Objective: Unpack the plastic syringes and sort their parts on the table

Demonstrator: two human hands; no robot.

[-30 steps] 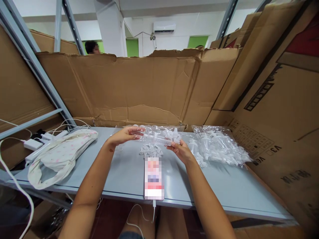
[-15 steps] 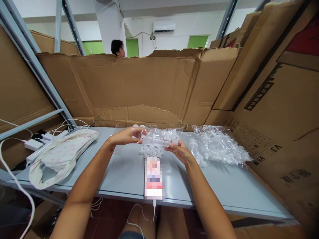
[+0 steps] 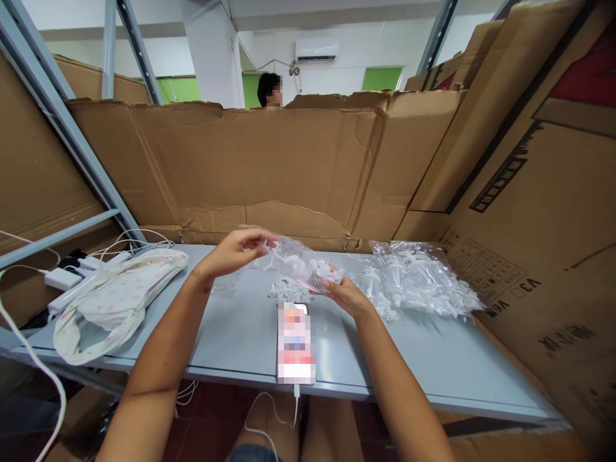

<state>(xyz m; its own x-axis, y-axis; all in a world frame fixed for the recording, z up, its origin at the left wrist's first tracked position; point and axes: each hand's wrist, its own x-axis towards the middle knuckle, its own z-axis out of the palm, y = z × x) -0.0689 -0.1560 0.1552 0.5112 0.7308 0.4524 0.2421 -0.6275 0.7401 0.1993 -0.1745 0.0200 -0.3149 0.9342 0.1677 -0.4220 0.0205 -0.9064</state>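
Between my two hands hangs a clear plastic bag (image 3: 301,266) with white plastic parts inside, one of them ribbed like a spring. My left hand (image 3: 243,249) pinches its upper left end, raised above the shelf. The lower right end rests in the curled fingers of my right hand (image 3: 347,294). Just below the bag, a heap of small white plastic pieces (image 3: 287,290) lies on the grey shelf top (image 3: 240,333). A phone (image 3: 296,343), its screen blurred, lies nearer to me with a white cable plugged in.
Several filled clear bags (image 3: 423,279) lie at the right. A white cloth bag (image 3: 125,295) and a power strip (image 3: 86,282) with cables sit at the left. Cardboard (image 3: 269,160) walls the back, and a large carton (image 3: 553,256) stands right. A person's head (image 3: 269,90) shows beyond.
My left hand has risen, tilting the bag so its left end is higher and its right end lower. Beyond the cardboard, the person has moved right.
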